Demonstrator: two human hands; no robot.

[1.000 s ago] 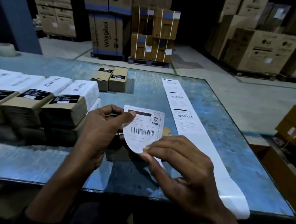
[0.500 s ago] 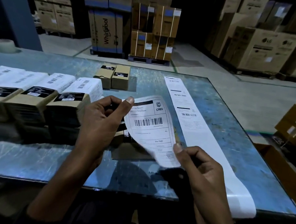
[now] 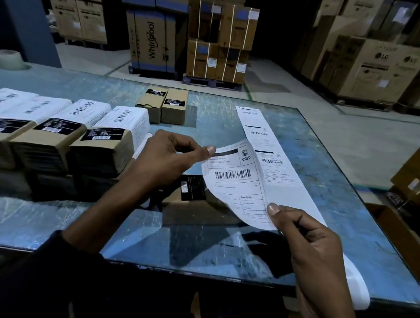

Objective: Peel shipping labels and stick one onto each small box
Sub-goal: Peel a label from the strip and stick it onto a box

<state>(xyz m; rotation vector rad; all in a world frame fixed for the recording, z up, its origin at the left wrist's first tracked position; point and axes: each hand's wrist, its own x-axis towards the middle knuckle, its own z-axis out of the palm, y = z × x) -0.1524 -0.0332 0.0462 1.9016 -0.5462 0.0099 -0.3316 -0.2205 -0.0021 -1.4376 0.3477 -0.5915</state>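
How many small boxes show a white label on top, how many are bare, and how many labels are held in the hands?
Boxes with white label on top: 4
Bare boxes: 3
Held label: 1
Total: 8

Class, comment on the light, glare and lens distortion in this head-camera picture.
Head view: dim, bluish light; the far aisle is nearly black. Pale glare streaks the table near its front edge. The hands cast dark shadows under the label. The wide lens bends the table edges and the stacked cartons.
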